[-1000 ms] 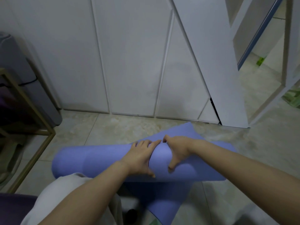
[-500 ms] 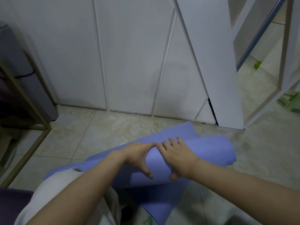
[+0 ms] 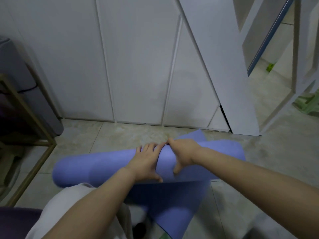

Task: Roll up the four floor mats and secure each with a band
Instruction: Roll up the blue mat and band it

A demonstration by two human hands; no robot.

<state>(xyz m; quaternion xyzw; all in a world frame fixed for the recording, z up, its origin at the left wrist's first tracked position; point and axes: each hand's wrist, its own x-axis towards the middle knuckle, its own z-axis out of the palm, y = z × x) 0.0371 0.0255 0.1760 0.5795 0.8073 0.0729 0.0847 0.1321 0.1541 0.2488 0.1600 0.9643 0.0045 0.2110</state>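
**Hands gripping a half-rolled floor mat (image 3: 89,168)**

Nearest the camera, logged two bare forearms reaching forward over a knee in pale trousers (image 3: 57,209). Noted a patch of dark purple fabric (image 3: 17,214) in the lower-left corner. Noted also a small dark object (image 3: 139,230) low between knee and mat, too dim to identify.

Recorded the unrolled tail of the lavender mat lying flat on the tiles, running from under the roll toward the camera, right of the knee. Found the rolled part lying crosswise just beyond the knee: left end a rounded tube, right end looser, with a free corner of sheet poking out on the far side.

Logged left hand (image 3: 146,163) laid over the top of the roll near its middle, fingers curved toward the far side, thumb pressed down the near face. Logged right hand (image 3: 183,152) just beside it, fingers wrapped over the crest and mostly hidden, thumb down the near face. Fingertips of the two very close at the crest; cannot tell whether touching.

Beyond the roll, noted beige marbled floor tiles (image 3: 120,133). At left, recorded a gold-coloured metal frame (image 3: 39,135) with a grey unit (image 3: 13,75) behind it. Straight ahead, recorded a white panelled wall (image 3: 138,66). At right, noted a white door (image 3: 224,75) standing open and a pale green plastic item (image 3: 309,104) at the far edge, only partly seen.
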